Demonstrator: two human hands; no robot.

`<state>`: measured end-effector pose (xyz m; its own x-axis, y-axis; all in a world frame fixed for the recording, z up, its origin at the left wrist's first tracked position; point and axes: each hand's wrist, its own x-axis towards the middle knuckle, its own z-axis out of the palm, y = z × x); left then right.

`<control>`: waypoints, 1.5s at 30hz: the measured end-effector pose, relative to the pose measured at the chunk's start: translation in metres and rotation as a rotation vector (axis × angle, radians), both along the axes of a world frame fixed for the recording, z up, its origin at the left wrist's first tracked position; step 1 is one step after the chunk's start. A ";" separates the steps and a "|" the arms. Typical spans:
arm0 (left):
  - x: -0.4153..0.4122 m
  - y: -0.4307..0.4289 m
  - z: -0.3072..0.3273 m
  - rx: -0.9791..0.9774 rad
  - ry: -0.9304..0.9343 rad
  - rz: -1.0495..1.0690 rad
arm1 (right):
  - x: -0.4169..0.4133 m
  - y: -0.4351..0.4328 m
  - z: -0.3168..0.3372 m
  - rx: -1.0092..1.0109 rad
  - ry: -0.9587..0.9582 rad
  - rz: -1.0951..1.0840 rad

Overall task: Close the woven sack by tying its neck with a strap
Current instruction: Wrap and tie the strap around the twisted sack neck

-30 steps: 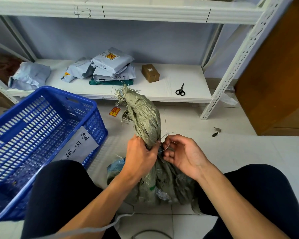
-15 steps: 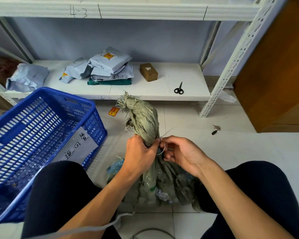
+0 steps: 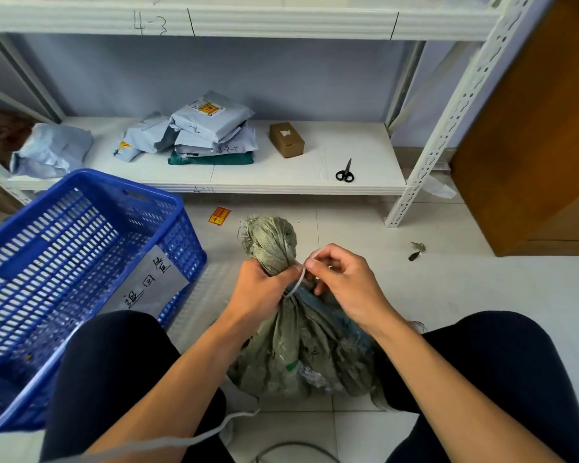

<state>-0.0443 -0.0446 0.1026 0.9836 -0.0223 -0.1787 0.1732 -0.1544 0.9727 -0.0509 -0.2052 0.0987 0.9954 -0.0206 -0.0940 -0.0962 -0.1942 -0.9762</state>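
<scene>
So that the sack (image 3: 301,345) is not falling open, its neck (image 3: 271,242) is being squeezed into a tight bunch by the left hand (image 3: 261,292), with the fingers being curled right round the cloth. The sack is being kept standing on the floor (image 3: 482,295), between the person's two knees, so that it is not tipping over while both hands are being used up top.

A thin white strap (image 3: 297,281) is being looped round the neck, right beside the left thumb, because that is where the cloth is being bunched thinnest. The strap is being pinched between the thumb and first finger of the right hand (image 3: 348,282). The other fingers are being kept loosely bent, and nothing else is being held by them.

It looks as if the loop is being made smaller, but whether it is being locked cannot be told, because the join is being hidden by the fingers. The frayed top of the sack is being left sticking up above the strap.

Scissors (image 3: 345,172) are being kept near the front right corner of the low shelf (image 3: 375,145), likely for cutting off the spare end. A blue basket (image 3: 127,186) is being left on the floor just beside the left knee.
</scene>
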 end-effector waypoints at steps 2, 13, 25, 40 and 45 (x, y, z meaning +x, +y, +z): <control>0.004 0.001 -0.005 -0.018 0.037 0.014 | 0.005 0.001 -0.007 -0.014 -0.002 -0.003; 0.015 -0.007 -0.049 -0.027 0.277 0.138 | 0.015 0.005 -0.064 -0.481 -0.066 0.105; 0.023 -0.002 -0.070 -0.331 0.515 0.155 | 0.028 -0.004 -0.076 -0.368 0.068 0.074; 0.025 0.001 -0.078 -0.248 0.563 0.052 | 0.018 0.001 -0.073 -0.432 0.088 0.089; 0.023 0.001 -0.076 -0.197 0.571 0.054 | 0.020 -0.001 -0.071 -0.340 0.182 0.100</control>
<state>-0.0209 -0.0434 0.0270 0.7338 -0.0617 -0.6765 0.6791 0.0424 0.7328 -0.0312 -0.2060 0.0275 0.9618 0.0155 -0.2734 -0.2256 -0.5209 -0.8232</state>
